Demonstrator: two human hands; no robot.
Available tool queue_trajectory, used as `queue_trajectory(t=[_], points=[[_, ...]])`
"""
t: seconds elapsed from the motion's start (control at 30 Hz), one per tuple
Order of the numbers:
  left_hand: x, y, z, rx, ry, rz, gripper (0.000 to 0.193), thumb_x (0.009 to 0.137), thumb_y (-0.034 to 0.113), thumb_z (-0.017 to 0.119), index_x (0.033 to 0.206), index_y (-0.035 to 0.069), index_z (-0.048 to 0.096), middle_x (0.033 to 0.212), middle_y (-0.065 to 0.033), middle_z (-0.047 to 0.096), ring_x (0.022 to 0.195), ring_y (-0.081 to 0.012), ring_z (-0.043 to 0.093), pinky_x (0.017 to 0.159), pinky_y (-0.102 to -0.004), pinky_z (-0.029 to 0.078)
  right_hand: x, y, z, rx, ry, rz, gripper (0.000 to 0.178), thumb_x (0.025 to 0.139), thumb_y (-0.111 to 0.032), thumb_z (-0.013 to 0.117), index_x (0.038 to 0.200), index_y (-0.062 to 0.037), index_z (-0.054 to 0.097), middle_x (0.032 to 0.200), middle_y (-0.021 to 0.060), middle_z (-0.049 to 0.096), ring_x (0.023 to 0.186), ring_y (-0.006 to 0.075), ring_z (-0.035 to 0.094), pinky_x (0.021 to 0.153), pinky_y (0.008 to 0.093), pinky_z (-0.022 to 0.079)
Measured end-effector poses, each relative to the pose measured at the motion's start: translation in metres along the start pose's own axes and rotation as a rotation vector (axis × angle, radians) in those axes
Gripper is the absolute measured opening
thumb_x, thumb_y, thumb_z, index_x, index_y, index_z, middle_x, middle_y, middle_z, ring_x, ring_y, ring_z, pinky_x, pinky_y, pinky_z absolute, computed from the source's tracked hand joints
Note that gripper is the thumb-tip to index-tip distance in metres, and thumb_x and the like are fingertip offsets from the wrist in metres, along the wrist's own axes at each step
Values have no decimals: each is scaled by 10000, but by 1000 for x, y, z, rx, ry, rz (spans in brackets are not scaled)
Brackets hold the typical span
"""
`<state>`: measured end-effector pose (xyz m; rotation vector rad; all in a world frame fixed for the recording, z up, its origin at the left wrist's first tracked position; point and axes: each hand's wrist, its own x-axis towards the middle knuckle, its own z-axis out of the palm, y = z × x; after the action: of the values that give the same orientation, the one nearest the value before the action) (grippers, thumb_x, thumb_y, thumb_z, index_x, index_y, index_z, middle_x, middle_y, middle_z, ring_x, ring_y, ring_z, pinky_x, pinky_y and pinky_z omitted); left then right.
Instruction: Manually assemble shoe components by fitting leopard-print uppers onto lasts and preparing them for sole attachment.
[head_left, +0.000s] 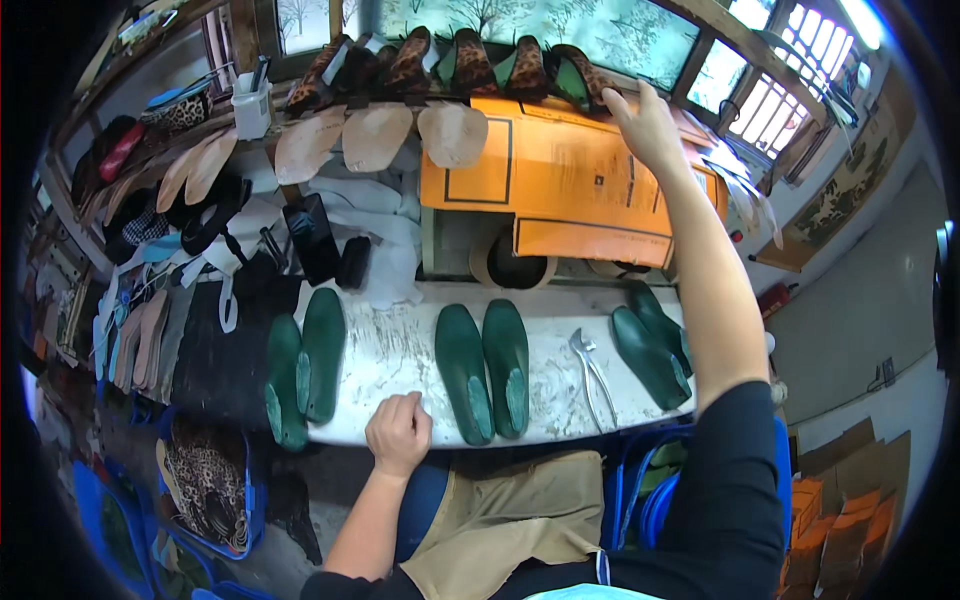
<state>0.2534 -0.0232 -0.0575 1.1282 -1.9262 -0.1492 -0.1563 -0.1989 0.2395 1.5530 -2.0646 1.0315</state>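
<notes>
A leopard-print shoe (592, 77), green inside, sat by the right hand (645, 125), grip spread; left hand (399, 432) curled closed at the front edge of the tabletop (390, 345).

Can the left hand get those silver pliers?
Probably yes, but not straight across: the middle pair of green foot shapes lies between the left hand and the pliers, so it might need to go over or around.

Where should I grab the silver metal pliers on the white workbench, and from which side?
Probably take the silver metal pliers by both handles, coming from the near edge of the white workbench: the spread handles point toward you and the head points away.
</notes>
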Motion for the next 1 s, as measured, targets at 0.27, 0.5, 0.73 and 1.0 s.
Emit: queue_trajectory(t=[0.27,0.5,0.73,1.0], points=[[-3,-2,3,31,24,27,195,727,36,657,916,43,702,767,-97,631,674,-298,615,584,-403,502,97,24,83,180,-135,188,330,923,-294,736,1103,-18,748,886,80,742,741,162,672,661,331,539],[-4,-7,-4,25,36,63,221,696,51,657,910,57,708,771,-69,636,635,-262,590,551,-369,494,75,-15,51,532,-405,368,300,983,-290,667,1187,-77,723,920,24,697,710,120,633,588,268,507],[-1,-4,2,-4,54,93,192,699,61,665,884,61,717,755,-57,624,627,-246,586,544,-361,488,82,25,60,647,-260,447,318,937,-314,696,1119,-54,717,816,-1,627,674,118,526,559,301,415],[-2,-6,-4,27,22,93,173,701,66,671,870,72,711,738,-42,605,621,-230,578,540,-348,482,27,-32,6,844,-86,252,381,929,-402,705,1016,-40,627,834,8,575,671,104,514,555,279,399]])
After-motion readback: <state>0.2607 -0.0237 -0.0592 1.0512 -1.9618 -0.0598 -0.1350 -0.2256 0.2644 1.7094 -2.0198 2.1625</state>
